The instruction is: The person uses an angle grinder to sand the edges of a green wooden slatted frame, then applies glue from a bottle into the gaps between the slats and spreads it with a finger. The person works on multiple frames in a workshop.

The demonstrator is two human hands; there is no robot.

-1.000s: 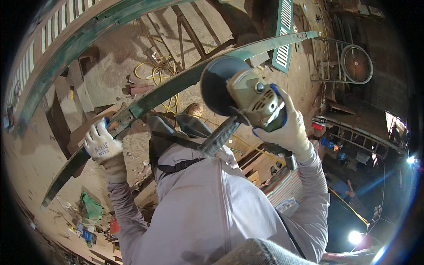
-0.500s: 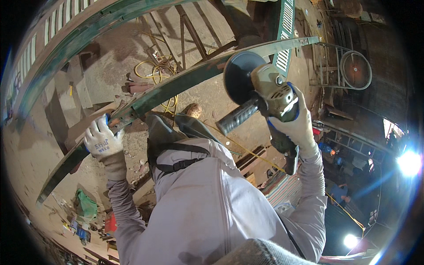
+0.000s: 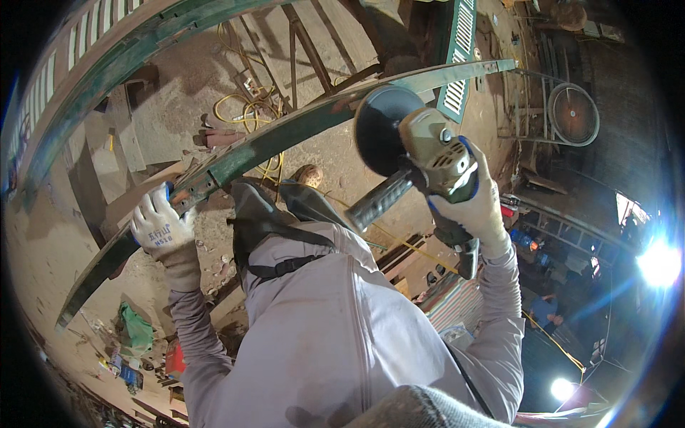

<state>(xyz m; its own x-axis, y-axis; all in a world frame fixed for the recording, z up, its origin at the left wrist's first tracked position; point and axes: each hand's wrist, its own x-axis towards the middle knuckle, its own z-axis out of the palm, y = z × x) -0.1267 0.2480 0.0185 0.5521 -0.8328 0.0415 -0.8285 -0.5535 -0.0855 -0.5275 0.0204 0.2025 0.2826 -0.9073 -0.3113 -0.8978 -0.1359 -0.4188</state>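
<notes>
A: My left hand (image 3: 163,230), in a white knit glove, clenches the long green-painted steel bar (image 3: 285,135) near its rusty patch. It looks heavy and stiff, so I grip from below.

B: And the right hand (image 3: 477,207)?

A: It grasps the olive angle grinder (image 3: 428,153) by its body; the dark disc (image 3: 378,130) sits at the bar's edge.

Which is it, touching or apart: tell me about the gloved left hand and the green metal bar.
Touching. The head view shows the left hand closed around the green metal bar, gloved fingers wrapping its edge.
</notes>
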